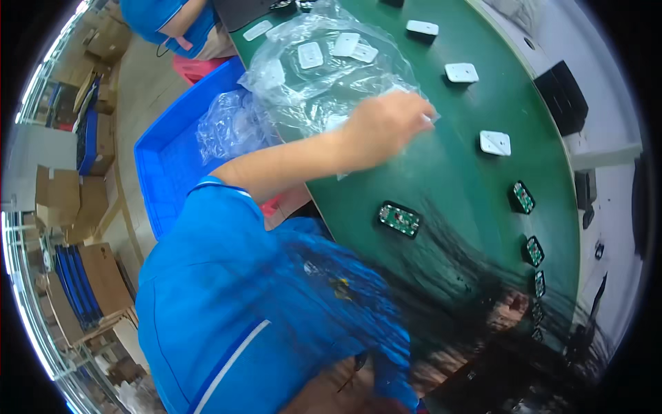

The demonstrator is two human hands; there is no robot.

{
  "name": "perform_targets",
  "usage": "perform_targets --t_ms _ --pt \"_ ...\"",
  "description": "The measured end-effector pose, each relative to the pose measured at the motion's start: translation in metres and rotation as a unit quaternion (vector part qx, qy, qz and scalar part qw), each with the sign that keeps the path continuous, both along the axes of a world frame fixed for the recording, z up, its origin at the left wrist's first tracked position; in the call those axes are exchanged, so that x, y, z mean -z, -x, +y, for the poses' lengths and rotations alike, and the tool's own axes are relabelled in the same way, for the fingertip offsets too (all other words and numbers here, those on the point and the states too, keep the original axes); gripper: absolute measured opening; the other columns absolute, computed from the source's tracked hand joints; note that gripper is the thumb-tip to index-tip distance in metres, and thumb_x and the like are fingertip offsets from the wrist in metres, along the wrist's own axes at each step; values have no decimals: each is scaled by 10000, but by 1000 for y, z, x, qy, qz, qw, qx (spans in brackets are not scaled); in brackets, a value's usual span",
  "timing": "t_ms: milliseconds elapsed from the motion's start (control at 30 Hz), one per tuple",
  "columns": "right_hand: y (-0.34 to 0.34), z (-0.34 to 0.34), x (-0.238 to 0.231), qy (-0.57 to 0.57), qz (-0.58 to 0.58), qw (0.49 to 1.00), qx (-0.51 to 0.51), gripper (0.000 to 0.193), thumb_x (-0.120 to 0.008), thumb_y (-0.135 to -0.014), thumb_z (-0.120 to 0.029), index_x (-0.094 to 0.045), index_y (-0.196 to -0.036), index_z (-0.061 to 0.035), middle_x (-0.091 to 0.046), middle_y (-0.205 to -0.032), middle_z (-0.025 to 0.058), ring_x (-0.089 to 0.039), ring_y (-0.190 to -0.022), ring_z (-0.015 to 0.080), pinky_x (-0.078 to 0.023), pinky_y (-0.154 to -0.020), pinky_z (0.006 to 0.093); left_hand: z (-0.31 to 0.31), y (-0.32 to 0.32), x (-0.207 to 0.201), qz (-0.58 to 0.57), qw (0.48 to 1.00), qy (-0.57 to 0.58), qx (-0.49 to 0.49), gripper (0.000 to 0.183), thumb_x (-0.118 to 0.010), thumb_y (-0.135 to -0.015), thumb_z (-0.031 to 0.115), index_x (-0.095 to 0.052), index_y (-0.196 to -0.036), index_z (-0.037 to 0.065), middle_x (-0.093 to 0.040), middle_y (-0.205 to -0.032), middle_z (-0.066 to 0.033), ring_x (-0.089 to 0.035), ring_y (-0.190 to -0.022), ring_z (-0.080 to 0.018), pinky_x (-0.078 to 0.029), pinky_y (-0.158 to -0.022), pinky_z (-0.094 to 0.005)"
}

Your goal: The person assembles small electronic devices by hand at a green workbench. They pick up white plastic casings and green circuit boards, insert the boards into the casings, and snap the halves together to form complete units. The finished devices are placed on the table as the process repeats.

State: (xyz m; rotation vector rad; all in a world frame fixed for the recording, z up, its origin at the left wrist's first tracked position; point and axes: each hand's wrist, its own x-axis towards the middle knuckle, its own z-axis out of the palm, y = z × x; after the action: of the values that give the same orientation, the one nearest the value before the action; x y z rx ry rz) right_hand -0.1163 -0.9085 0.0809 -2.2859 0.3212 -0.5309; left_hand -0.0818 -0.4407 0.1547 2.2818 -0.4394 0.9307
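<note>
My left hand reaches over the near edge of a clear plastic bag, its fingers pinched together. A sliver of white shows at the fingertips, too small to name. White plastic covers lie in and on the bag. Close by on the table, a black case with a green circuit board lies face up. My right hand is at the lower right, mostly behind strands of dark hair, near the row of black cases with boards showing. Its fingers cannot be made out.
Along the green table's right side stand cases topped with white covers. A blue bin with clear plastic stands at the left. A black box sits beyond the right edge. Another person in blue is at the upper left.
</note>
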Motion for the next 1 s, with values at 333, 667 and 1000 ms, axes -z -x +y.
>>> perform_targets --t_ms 333,667,1000 --pt "-5 52 -16 -220 -22 973 -64 93 -541 -953 -113 -529 -958 -20 -598 -782 42 -552 -627 69 -403 -533 178 155 -67 74 61 955 -131 -259 292 -664 -819 274 -647 -994 41 -644 -997 -136 -575 -999 -328 -461 -868 -411" --pt "17 129 -49 -233 20 962 -141 195 -570 -911 -14 -562 -1098 42 -601 -921 79 -612 -774 121 -485 -684 220 98 -28 17 121 981 6 -152 168 -628 -869 176 -645 -924 19 -653 -878 -88 -632 -806 -233 -508 -715 -344" --pt "30 189 -64 -388 5 889 -243 83 -606 -897 -22 -564 -958 16 -594 -949 79 -607 -772 129 -470 -673 226 -62 36 16 445 686 475 325 148 -556 -942 99 -487 -1025 -2 -643 -960 -151 -672 -861 -203 -549 -776 -306"
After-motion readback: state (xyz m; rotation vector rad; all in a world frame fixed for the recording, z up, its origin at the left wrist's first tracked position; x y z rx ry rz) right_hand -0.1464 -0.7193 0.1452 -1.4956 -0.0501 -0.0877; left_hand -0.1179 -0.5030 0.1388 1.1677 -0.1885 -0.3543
